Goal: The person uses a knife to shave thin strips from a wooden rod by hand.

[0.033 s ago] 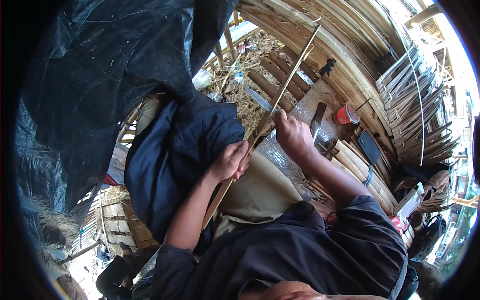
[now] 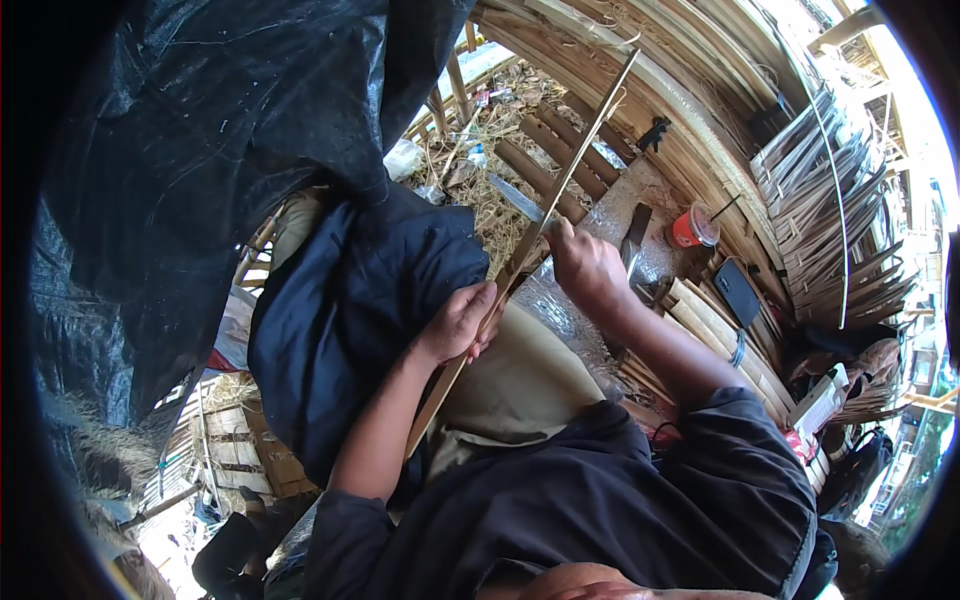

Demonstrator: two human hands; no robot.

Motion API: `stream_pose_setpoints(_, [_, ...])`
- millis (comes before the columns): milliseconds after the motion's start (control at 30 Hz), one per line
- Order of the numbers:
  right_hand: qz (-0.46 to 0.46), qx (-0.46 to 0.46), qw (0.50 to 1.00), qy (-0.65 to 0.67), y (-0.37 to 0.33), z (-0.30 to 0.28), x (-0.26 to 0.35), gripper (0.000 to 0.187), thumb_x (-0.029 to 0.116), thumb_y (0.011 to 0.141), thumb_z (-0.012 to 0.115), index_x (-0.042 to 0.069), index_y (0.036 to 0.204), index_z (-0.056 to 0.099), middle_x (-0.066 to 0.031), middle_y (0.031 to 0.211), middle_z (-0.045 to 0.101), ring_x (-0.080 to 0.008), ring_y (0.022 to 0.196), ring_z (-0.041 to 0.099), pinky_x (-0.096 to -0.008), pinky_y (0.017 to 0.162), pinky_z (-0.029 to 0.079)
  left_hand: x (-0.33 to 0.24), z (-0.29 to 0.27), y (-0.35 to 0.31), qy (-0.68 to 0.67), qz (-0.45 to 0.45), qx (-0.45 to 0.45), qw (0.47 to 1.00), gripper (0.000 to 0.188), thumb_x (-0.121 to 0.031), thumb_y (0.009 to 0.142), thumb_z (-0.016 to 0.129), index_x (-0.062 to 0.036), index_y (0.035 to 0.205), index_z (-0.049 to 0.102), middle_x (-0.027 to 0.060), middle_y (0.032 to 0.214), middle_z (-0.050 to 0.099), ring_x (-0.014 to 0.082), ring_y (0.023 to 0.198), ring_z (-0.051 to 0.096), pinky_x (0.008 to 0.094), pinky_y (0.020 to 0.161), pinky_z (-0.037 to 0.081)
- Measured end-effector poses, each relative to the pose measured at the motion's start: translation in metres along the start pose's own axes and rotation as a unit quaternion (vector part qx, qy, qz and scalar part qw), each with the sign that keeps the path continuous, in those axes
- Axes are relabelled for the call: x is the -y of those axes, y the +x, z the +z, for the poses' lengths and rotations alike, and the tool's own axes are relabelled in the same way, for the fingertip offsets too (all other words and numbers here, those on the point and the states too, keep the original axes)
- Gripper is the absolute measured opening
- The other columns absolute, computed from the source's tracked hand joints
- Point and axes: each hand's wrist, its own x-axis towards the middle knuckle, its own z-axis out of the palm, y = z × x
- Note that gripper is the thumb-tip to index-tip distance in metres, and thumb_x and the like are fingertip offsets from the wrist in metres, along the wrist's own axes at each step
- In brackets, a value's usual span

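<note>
Left hand [image 2: 462, 322]: you are holding the wood strip [image 2: 519, 257] between closed fingers and thumb.
Right hand [image 2: 588, 262]: you are making a tight fist, apparently around the knife [image 2: 515, 197].
Wood strip: it is slanting across your lap.
Knife: its blade is jutting left past the wood strip.

The handle of the knife [image 2: 515, 197] is hidden inside the right hand [image 2: 588, 268], and the strip [image 2: 522, 255] hides part of its blade. The left hand's [image 2: 458, 322] fingers are partly covered by the strip, whose near end is lost against dark clothing [image 2: 580, 490]. The picture's edge crops the black sheet [image 2: 220, 150]. Toward the straw-strewn floor's [image 2: 500, 232] far edge, litter [image 2: 478, 155] is too small to tell.
</note>
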Motion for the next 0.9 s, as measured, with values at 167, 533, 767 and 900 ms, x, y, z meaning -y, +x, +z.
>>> stream_pose_setpoints(167, [-0.071, 0.042, 0.996, 0.043, 0.013, -0.036, -0.009, 0.016, 0.017, 0.093, 0.059, 0.001, 0.094, 0.061, -0.0198, 0.069, 0.063, -0.0386, 0.066, 0.065, -0.0479, 0.059, 0.051, 0.003, 0.0, 0.0, 0.022, 0.022, 0.005, 1.0, 0.049, -0.055, 0.102, 0.04, -0.0087, 0.09, 0.05, -0.002, 0.057, 0.043, 0.0044, 0.04, 0.041, 0.0205, 0.036, 0.037])
stream_pose_setpoints(533, [0.141, 0.418, 0.68, 0.585, 0.042, -0.016, -0.043, 0.036, 0.031, 0.101, 0.053, 0.001, 0.082, 0.057, 0.0011, 0.063, 0.049, -0.0106, 0.055, 0.05, -0.0268, 0.053, 0.042, -0.004, 0.001, -0.004, 0.002, 0.008, 0.009, 1.0, 0.043, -0.05, 0.104, 0.037, -0.0106, 0.093, 0.051, -0.0025, 0.059, 0.044, 0.0051, 0.042, 0.041, 0.0207, 0.038, 0.038])
stream_pose_setpoints(767, [0.053, 0.361, 0.811, 0.458, 0.047, -0.012, -0.052, 0.033, 0.035, 0.104, 0.049, 0.004, 0.094, 0.055, 0.0035, 0.066, 0.041, -0.0095, 0.056, 0.042, -0.0275, 0.05, 0.037, -0.002, -0.002, -0.003, -0.011, 0.013, 0.032, 0.999, 0.043, -0.05, 0.105, 0.037, -0.0104, 0.094, 0.051, -0.0022, 0.06, 0.046, 0.0053, 0.042, 0.042, 0.0205, 0.038, 0.038])
stream_pose_setpoints(900, [0.114, 0.413, 0.674, 0.602, 0.044, -0.014, -0.047, 0.034, 0.033, 0.103, 0.05, 0.002, 0.093, 0.058, 0.0003, 0.068, 0.048, -0.0116, 0.057, 0.05, -0.0269, 0.052, 0.041, -0.002, -0.002, -0.001, -0.013, 0.004, 0.026, 1.0, 0.043, -0.05, 0.104, 0.038, -0.0101, 0.096, 0.052, -0.0019, 0.06, 0.046, 0.0054, 0.042, 0.042, 0.0202, 0.039, 0.039])
